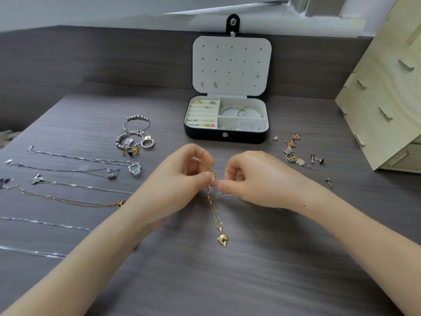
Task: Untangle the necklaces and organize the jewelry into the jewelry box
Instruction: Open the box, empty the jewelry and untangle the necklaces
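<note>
Dark desk [227, 281], left hand [182, 179], right hand [255, 179] pinching gold necklace [215, 215], open jewelry box [225, 136]

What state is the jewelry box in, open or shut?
Open: the jewelry box has its lid standing upright, a few earrings pinned to it, and its tray compartments exposed, with bangles in one.
</note>
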A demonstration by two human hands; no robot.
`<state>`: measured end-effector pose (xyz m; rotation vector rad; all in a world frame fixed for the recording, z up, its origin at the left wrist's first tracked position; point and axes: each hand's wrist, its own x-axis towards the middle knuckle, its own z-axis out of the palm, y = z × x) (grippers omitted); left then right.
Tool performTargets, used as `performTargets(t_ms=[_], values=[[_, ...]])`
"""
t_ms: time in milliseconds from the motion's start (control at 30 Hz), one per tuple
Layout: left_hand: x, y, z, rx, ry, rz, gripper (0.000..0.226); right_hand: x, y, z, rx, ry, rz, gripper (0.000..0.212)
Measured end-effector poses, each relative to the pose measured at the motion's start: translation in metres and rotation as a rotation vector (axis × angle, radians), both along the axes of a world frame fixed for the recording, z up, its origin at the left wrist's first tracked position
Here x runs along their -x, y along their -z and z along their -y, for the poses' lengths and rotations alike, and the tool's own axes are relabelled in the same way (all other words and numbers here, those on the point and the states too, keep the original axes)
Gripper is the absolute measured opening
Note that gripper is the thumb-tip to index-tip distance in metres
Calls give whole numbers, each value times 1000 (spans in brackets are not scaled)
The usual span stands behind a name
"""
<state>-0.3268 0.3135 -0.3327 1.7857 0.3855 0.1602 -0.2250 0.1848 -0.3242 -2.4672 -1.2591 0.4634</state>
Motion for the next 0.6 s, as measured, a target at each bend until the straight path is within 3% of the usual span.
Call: performTargets(t_ms=[367, 500, 600], values=[[0, -12, 1, 476, -31, 97, 16, -4, 2, 0, -5, 18, -25, 19], [0, -10, 2, 420, -38, 90, 23, -4, 2, 0, -9, 9, -33, 14], [-2, -5, 3, 249, -111, 114, 26, -3, 1, -1, -13, 5, -40, 12]])
